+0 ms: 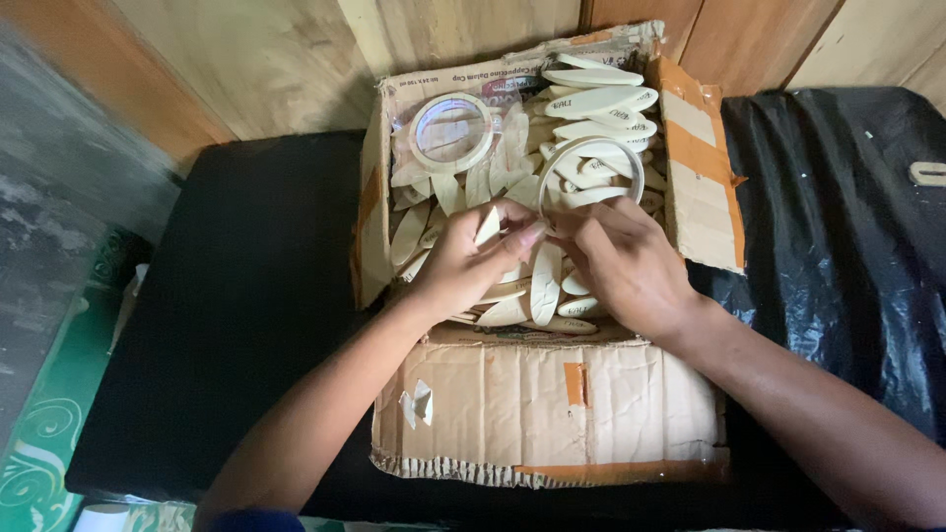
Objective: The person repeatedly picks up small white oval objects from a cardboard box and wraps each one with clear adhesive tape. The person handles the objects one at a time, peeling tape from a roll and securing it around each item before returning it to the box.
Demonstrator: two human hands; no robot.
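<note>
Where both hands meet over the middle of the open cardboard box (pixel 702 187), they work among a heap of pale oval wooden pieces (pixel 591 100).

Left hand (pixel 463 266): fingers curled, thumb and forefinger pinching one oval piece (pixel 488 227) that stands up on end between them. Palm faces right, toward the other hand. Wrist rests over the box's near edge.

Right hand (pixel 626 261): fingers bent and drawn close together, tips touching the left hand's fingertips at the held piece. Whether it grips a piece of its own cannot be told; its fingers hide what lies under them.

Box contents: ovals piled loosely, some fanned. Two pale rings lie on top, one ring (pixel 450 131) at the far left corner, wrapped in clear film, the other ring (pixel 591 167) just beyond the right hand's fingers.

Box sits on a black table (pixel 246 296); near flap (pixel 547 414) folded out flat toward the person. Crumpled black plastic sheet (pixel 838 217) to the right. Wooden panel wall (pixel 296 59) behind.
</note>
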